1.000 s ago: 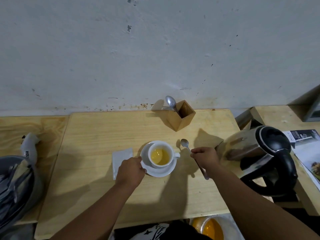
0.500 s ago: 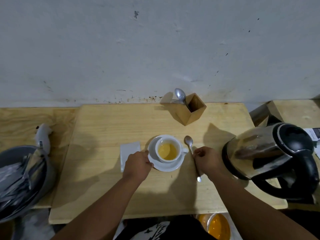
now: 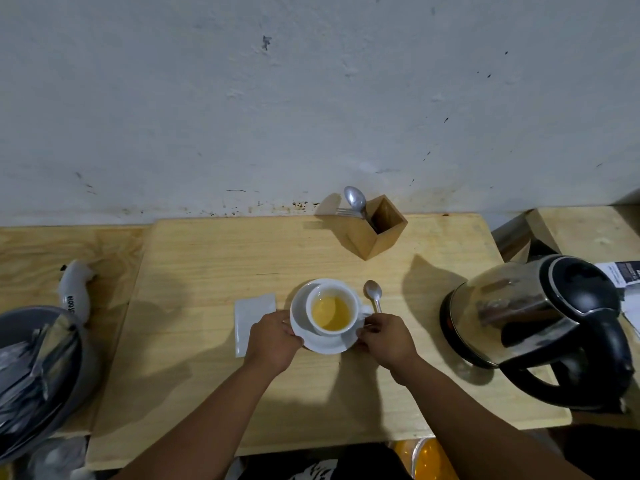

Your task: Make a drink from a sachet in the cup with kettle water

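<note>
A white cup holding yellow liquid stands on a white saucer in the middle of the wooden table. My left hand grips the saucer's left rim. My right hand grips the saucer's right rim beside the cup handle. A metal spoon lies on the table just right of the cup, its handle end hidden under my right hand. A steel kettle with a black lid and handle stands at the right.
A white napkin or sachet lies left of the saucer. A wooden cutlery holder with a spoon and fork stands at the back near the wall. A grey bin of wrappers sits at far left, printed paper at far right.
My right hand has let go of the spoon, which now lies on the table, and moved left onto the saucer's right rim. My left hand stays on the saucer.
</note>
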